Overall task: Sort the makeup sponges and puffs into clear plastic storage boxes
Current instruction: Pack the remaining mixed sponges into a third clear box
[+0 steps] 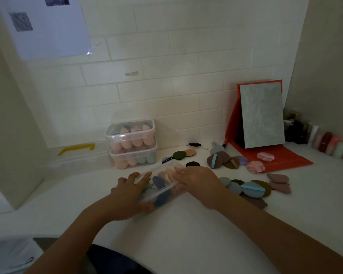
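A clear plastic box (pixel 161 191) with its lid on lies on the white counter, holding blue, beige and grey puffs. My left hand (pixel 130 191) grips its left end, thumb at the near side. My right hand (pixel 196 179) holds its right end, fingers flat on the lid. Loose puffs (pixel 250 189) in blue, olive and brown lie just right of my right hand. More puffs (pixel 221 160) sit farther back. Two stacked clear boxes (pixel 132 143) full of pink and pale blue sponges stand against the tiled wall.
A mirror (pixel 262 115) on an orange stand leans at the back right, with two pink striped puffs (pixel 255 166) on and beside its base. Small bottles (pixel 323 140) line the right wall. A clear case with a yellow handle (pixel 76 148) stands left of the stacked boxes.
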The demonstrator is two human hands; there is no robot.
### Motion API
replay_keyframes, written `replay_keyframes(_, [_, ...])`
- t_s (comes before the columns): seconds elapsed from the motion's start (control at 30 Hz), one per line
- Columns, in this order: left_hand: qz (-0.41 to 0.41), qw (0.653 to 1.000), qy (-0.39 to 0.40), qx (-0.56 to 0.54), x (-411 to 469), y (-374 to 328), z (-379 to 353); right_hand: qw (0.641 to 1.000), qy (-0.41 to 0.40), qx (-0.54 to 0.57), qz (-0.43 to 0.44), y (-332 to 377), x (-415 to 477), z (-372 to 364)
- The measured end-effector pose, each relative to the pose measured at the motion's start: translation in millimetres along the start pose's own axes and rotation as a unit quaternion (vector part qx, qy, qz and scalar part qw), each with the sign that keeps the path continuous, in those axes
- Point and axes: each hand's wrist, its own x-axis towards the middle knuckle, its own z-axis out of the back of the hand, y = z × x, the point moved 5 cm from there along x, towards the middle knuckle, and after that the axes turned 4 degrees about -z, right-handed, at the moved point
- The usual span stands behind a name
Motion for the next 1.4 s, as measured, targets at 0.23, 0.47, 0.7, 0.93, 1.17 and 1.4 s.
replay_keyframes(0.23, [0.005, 1.0, -0.006, -0.014, 12, 11, 2, 0.997, 0.057, -0.036, -0.022, 5, 14, 1])
replay_keyframes(0.47, [0.051, 0.997, -0.057, 0.016, 19, 16, -3, 0.994, 0.035, 0.093, -0.051, 2, 15, 6])
replay_keyframes(0.7, [0.064, 0.995, -0.08, 0.008, 13, 21, 0, 0.958, -0.044, 0.265, -0.097, 3, 4, 17])
replay_keyframes(0.93, [0.078, 0.992, -0.095, -0.04, 18, 35, 6, 0.969, -0.039, 0.233, -0.072, 19, 17, 17])
replay_keyframes(1.17, [-0.01, 0.97, -0.242, -0.02, -3, 37, 44, 0.94, -0.22, 0.262, 0.006, 20, 18, 23])
replay_keyframes(1.4, [-0.047, 0.956, -0.29, -0.015, 6, 49, 143, 0.894, -0.243, 0.354, -0.128, 4, 36, 35])
